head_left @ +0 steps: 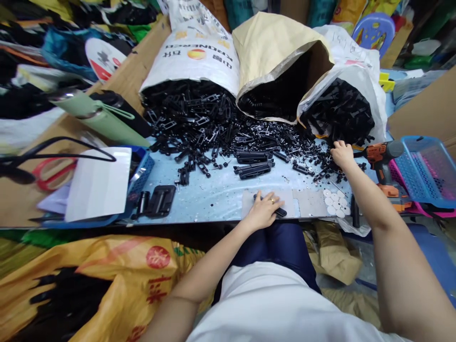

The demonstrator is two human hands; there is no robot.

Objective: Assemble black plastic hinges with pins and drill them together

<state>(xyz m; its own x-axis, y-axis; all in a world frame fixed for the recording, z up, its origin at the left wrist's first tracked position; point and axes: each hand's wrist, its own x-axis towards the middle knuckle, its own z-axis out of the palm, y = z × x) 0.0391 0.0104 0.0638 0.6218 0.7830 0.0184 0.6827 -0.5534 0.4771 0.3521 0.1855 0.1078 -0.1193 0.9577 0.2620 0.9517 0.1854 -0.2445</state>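
My left hand (262, 209) rests on a black plastic part (280, 212) lying on a grey pad (249, 199) at the table's front edge, fingers curled over it. My right hand (342, 153) reaches far right into a heap of small black parts (313, 164) spilling from a white sack (359, 76), fingers bent down among the pieces; what it grasps is hidden. Assembled long black clips (254, 168) lie in the middle of the light blue tabletop (221, 194).
Three open sacks of black parts stand at the back. An orange cordless drill (383, 161) and blue and pink baskets (425, 171) sit at right. White round discs (335, 202) lie near the front. A blue tray with white paper (99, 187), red scissors and a green bottle are at left.
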